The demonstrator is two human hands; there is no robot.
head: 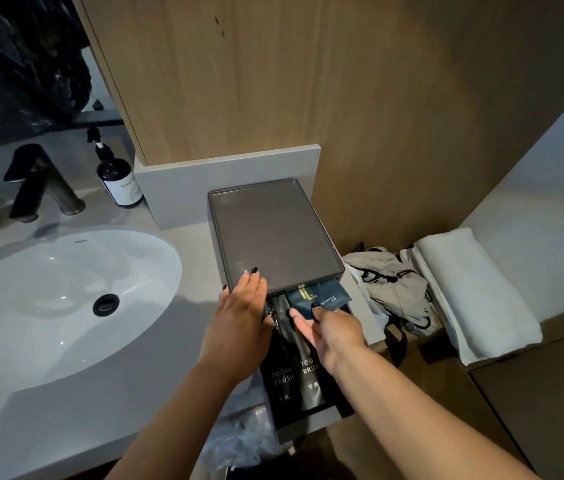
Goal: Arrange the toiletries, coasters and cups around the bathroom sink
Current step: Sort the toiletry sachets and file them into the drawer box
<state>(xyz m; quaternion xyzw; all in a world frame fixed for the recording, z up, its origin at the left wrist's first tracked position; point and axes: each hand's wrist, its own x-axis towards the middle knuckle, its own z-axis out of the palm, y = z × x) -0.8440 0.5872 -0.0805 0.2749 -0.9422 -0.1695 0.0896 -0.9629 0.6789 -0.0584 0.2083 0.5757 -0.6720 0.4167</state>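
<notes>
- A dark grey amenity box (273, 233) with a flat, matte, raised-rim top stands on the pale grey stone counter (190, 251), just right of the sink; everything below is placed from this box.
- Its drawer (308, 422) is pulled out toward the camera from under the box's near edge, a shallow rectangular tray of the same grey.
- Two long, glossy black toothbrush packets (294, 375) lie side by side in the drawer, lengthwise, with pale lettering.
- The left hand (239, 313) rests flat, fingers spread narrow, on the box's near left corner, its thumb at the drawer's edge, holding nothing.
- The right hand (329, 330) pinches a small, flat, dark blue shower cap packet (322, 296) with gold print, thumb beneath and fingers on top, at the box's front opening above the toothbrush packets.
- Left of the box, a smooth white oval sink (48, 306) is sunk in the counter, with a black drain ring.
- Behind and left of the box stand a dark angular faucet (38, 181) and a dark round pump bottle (117, 178) with a white label.
- Right of the box, lower down, lie crumpled grey fabric bags (394, 285) and a soft white rolled towel (471, 292).
</notes>
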